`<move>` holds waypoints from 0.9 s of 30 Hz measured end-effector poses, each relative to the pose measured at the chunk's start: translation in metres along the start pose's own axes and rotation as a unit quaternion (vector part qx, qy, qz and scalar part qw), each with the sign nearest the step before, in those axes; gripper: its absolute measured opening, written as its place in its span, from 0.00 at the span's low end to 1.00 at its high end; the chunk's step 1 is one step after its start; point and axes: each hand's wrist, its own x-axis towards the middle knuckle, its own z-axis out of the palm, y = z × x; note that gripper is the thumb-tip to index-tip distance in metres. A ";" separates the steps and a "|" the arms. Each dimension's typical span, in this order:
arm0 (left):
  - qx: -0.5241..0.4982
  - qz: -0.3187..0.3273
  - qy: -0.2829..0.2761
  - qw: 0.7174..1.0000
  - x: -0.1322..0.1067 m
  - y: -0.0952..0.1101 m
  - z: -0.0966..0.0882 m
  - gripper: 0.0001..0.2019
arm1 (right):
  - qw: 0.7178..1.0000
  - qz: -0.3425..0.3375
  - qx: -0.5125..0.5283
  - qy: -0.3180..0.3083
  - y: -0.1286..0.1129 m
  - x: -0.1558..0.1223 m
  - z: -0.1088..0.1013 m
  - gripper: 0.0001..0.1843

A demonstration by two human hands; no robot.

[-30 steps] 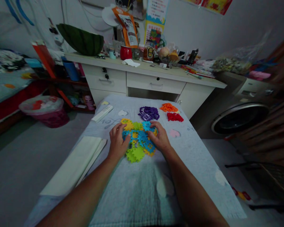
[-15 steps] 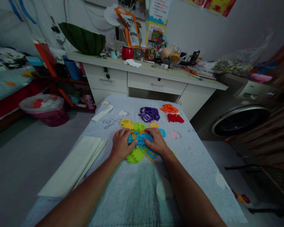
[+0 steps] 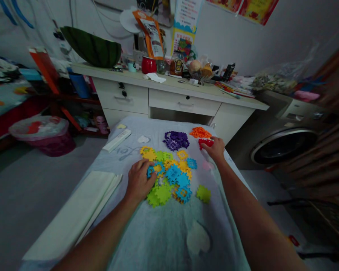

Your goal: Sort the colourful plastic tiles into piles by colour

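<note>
Both part-open — left hand (image 3: 138,180) touching blue piece (image 3: 150,171), right hand (image 3: 217,148) red pieces (image 3: 204,142)

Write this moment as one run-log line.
left hand: at multicolored pile; right hand: at red pieces; orange pieces: beyond red; purple pieces: separate cluster

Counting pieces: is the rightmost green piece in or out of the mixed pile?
Out: cloth shows between the green piece and the mixed pile.
</note>
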 end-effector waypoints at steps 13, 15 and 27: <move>-0.014 -0.013 -0.014 1.000 0.001 0.001 0.000 0.14 | 0.974 0.058 -0.099 -0.196 0.007 0.049 0.033 0.45; -0.014 -0.014 -0.015 1.000 0.001 0.001 0.000 0.14 | 0.972 0.037 -0.117 -0.202 0.004 0.045 0.031 0.40; -0.023 -0.008 -0.008 1.000 0.001 0.003 -0.001 0.14 | 0.969 -0.106 -0.003 -0.223 -0.028 -0.022 -0.004 0.32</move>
